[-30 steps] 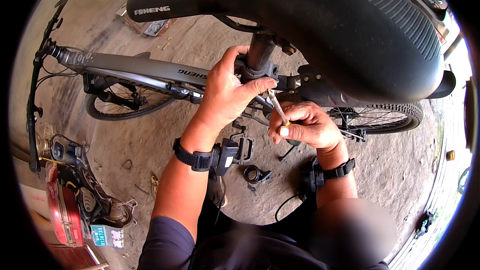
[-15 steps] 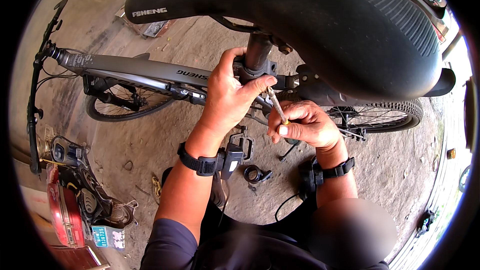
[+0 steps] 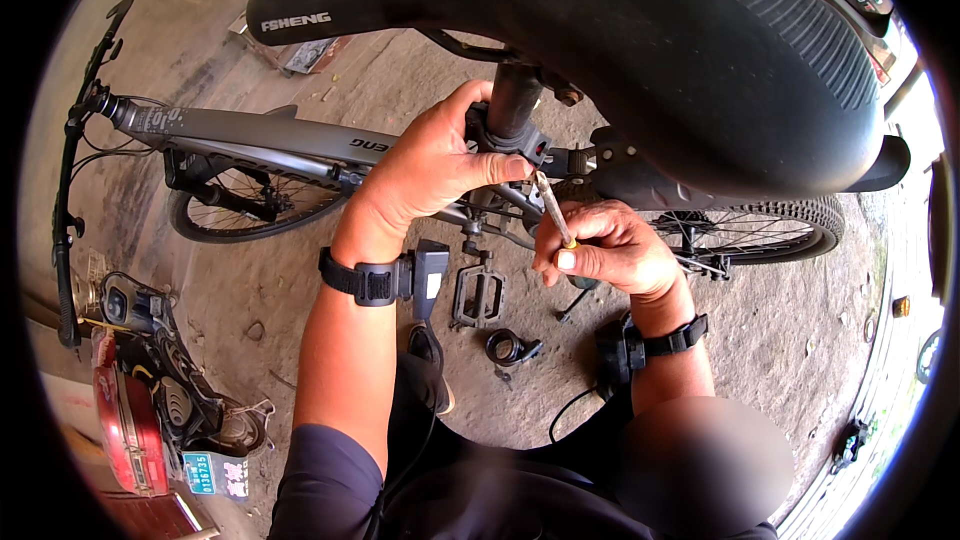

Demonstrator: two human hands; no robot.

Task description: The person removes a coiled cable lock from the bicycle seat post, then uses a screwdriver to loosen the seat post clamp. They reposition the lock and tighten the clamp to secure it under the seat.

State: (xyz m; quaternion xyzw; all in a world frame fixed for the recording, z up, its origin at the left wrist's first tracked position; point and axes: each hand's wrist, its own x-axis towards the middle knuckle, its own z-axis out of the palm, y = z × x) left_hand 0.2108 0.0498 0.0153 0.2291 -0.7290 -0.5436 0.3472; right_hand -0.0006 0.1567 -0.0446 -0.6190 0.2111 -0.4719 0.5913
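Below a big black bicycle saddle (image 3: 560,40), my left hand (image 3: 430,160) wraps round a black bracket (image 3: 535,147) on the seat post (image 3: 514,100). Its thumb presses the bracket's near side, and the other fingers go out of sight behind the post. My right hand (image 3: 615,252) pinches a screwdriver (image 3: 552,208) close to its yellow handle, most of which the fingers hide. The shaft points up and left, its tip very near the bracket and my left thumb. Whether the tip touches the bracket I cannot tell.
The grey bicycle frame (image 3: 270,130) stretches left to the handlebar (image 3: 75,170); the rear wheel (image 3: 800,230) is at right. On the dirt floor lies a black ring-shaped part (image 3: 507,347), close to the pedal (image 3: 478,298). A red vehicle part (image 3: 135,430) stands lower left.
My left hand and forearm have shifted left, and the thumb has drawn back a little along the bracket. My right hand with the screwdriver stays nearly in place.
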